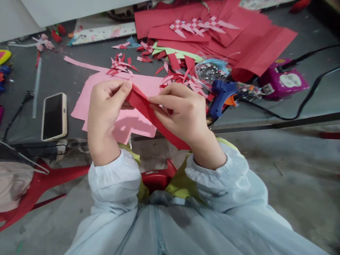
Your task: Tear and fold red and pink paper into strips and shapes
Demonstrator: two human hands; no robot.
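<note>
A long strip of red paper [164, 125] stretches between my hands, above the front edge of the table. My left hand [107, 106] pinches its upper left end between thumb and fingers. Further along the strip's upper edge, my right hand [183, 109] is closed on it with thumb and fingertips. The strip looks folded lengthwise near the top, and its lower right end passes below my right hand. Under my hands lie sheets of pink paper [85, 95]. Just beyond them is a small woven pink and red paper piece [119, 64].
Red paper sheets [260, 42] are piled at the back, with woven pink pieces [196, 26] on top. A blue glue gun [220, 97] lies right, near a purple power adapter [285, 79] with cables. A phone [54, 117] lies left. Paper scraps surround a bag of beads [212, 71].
</note>
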